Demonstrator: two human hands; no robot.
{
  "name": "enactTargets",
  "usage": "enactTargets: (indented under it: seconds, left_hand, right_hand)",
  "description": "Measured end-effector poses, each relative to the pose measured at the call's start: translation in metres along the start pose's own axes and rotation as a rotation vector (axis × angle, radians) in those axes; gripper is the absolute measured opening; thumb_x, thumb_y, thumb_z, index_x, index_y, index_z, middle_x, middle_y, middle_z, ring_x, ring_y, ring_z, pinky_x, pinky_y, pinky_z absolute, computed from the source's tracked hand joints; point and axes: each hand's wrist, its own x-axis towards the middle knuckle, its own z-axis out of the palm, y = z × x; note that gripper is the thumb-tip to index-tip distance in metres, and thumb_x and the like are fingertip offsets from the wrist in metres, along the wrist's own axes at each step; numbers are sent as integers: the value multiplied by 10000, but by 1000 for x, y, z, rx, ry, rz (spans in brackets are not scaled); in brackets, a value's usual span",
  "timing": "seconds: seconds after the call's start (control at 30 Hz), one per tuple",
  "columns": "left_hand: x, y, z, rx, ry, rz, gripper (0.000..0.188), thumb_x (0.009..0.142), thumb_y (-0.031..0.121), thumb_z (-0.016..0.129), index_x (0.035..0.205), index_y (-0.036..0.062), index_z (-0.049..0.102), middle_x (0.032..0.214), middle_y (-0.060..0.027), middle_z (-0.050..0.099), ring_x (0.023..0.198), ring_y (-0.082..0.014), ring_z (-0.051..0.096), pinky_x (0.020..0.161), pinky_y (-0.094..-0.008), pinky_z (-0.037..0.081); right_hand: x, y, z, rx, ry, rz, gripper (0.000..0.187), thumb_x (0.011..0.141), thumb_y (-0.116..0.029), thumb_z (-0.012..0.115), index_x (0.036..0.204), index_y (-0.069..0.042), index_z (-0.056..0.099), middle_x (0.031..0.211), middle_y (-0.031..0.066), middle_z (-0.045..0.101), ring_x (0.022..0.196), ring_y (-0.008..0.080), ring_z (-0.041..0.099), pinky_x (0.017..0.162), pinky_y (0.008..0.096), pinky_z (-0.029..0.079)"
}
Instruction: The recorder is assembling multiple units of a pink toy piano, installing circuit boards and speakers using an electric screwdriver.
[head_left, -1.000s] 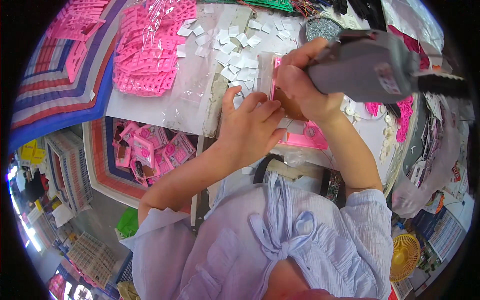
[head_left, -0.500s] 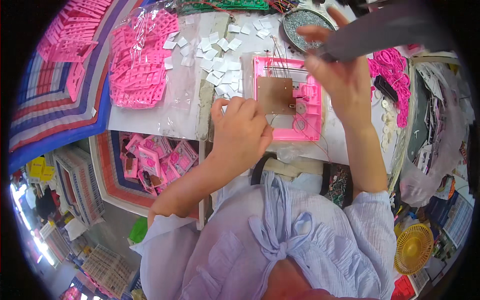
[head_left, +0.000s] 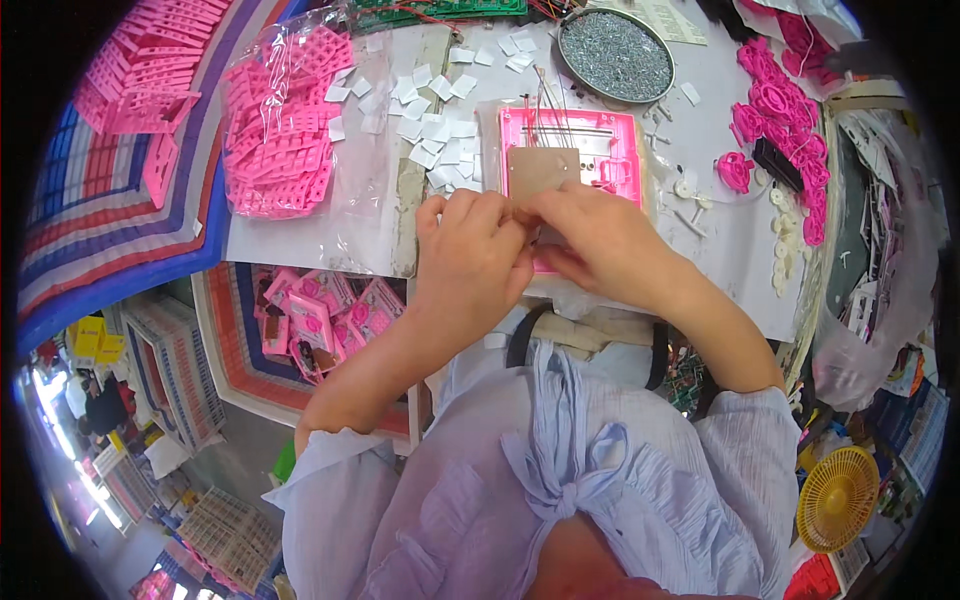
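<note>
Now both hands meet at the near edge of the pink housing [head_left: 590, 140] on the surface: left hand [head_left: 468, 262] and right hand [head_left: 600, 240] pinch together over its brown board [head_left: 541, 170], fitting it. Next calls for seating it squarely, I'd judge.

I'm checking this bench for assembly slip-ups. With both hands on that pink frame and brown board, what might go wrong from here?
1. Thin wires run off the brown circuit board in the pink plastic frame; the left hand and right hand, pressing at its near edge, could tug them loose.
2. The round metal tray of screws sits just beyond the frame; a jolt might spill it.
3. Loose white paper squares lie beside the frame and could get trapped underneath.
</note>
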Motion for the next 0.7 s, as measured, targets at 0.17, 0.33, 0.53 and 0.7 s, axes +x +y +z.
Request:
enactTargets:
  seconds: [0.17,0.33,0.53,0.7]
  left_hand:
    - [0,-12,3,-306,108,-87,193,724,68,775,898,72,692,952,-61,614,890,-256,592,779,-397,442]
    - [1,-19,-1,-397,42,-176,151,742,73,781,862,50,691,939,-81,616,894,-264,604,785,-380,469]
    - [6,-13,13,-437,101,-209,138,745,64,772,857,42,693,937,-85,614,918,-260,609,803,-376,474]
    - [3,-13,17,-570,65,-279,145,748,49,765,871,27,690,947,-91,613,914,-245,608,819,-359,476]
  right_hand:
    - [2,6,5,83,-3,51,186,829,-85,704,1012,-68,681,885,134,685,798,354,663,680,433,525]
    - [4,6,-7,373,33,367,131,862,-116,742,953,-26,716,768,119,671,658,228,642,604,345,500]
    - [5,6,2,434,145,395,126,866,-85,741,949,-1,699,697,62,634,589,135,575,556,291,461]
    - [3,6,1,451,136,424,132,865,-91,745,928,6,683,691,41,622,591,92,546,546,265,437]
